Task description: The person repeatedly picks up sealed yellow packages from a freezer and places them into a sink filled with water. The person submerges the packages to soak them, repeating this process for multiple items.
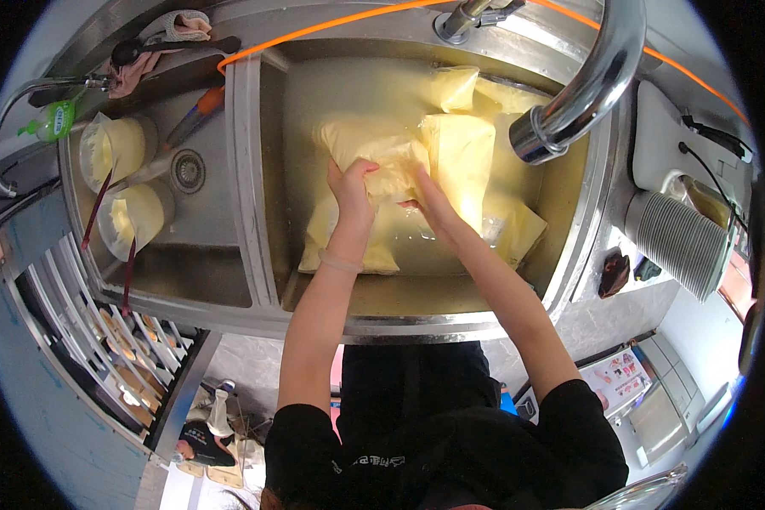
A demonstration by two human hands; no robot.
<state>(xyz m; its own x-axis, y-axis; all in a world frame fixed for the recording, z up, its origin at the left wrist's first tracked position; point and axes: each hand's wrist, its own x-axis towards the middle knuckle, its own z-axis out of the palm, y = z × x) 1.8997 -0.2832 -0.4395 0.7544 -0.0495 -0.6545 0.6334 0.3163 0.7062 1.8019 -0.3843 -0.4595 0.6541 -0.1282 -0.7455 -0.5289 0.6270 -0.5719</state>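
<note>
Both hands hold one clear plastic bag of pale yellow contents (382, 150) over the cloudy water in a large steel sink basin (271, 191). My left hand (354, 188) grips its near left side, thumb on top. At its right end, my right hand (430, 197) supports it, with some fingers hidden underneath. Touching or very near the held bag on the right is a larger yellow bag (462, 153). Another bag (347, 252) lies below my left wrist. More bags rest in the basin at the upper right (456, 89) and lower right (523, 236).
A curved steel faucet (580, 95) overhangs the basin's right side. The left basin holds two tubs of yellow contents (118, 150), (137, 217) and an orange-handled tool (210, 101). Stacked containers (682, 239) stand right. Another person (207, 443) is at the lower left.
</note>
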